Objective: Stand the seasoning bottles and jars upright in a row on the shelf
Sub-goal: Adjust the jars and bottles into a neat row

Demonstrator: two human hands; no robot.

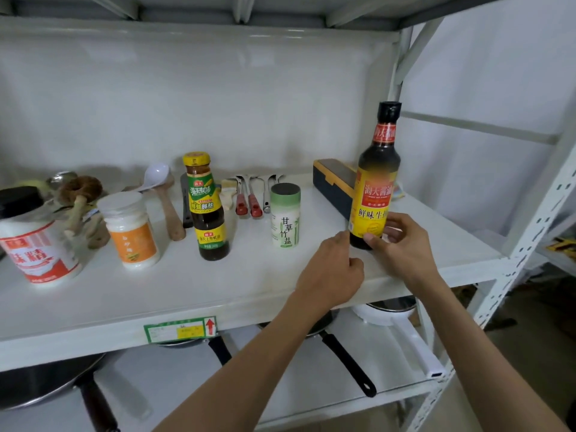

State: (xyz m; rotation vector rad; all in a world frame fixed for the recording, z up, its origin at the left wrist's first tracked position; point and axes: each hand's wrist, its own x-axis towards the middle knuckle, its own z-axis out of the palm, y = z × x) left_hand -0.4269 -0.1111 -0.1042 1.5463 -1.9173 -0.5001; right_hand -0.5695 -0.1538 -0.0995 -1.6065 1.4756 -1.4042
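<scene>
Near the right end of the white shelf (218, 285), toward its front edge, the tall soy sauce bottle (377, 176) stands upright, dark with a black cap and a yellow and red label. The right hand (402, 244) is wrapped around its base, thumb across the lower label and fingers curled behind the glass. The left hand (335, 269) sits just beside it on the left, loosely curled with its fingertips touching the bottom corner of the label; it grips nothing fully.

Along the shelf to the left, 4 more containers stand upright in a loose row: a green salt canister (285, 215) nearest the hands, then an oyster sauce bottle (205, 207) with a yellow cap, a white jar with an orange label (129, 229), and at the left edge a large white tub with a red label (36, 241) and black lid.

Behind the row, toward the back edge, lie a white spoon (156, 176), a wooden spoon (170, 210), 2 red-handled utensils (247, 201) and a dark box with a yellow rim (335, 185), which is behind the soy sauce bottle.

On the lower shelf (174, 375), black frying pans (336, 344) rest with their handles pointing forward.
</scene>
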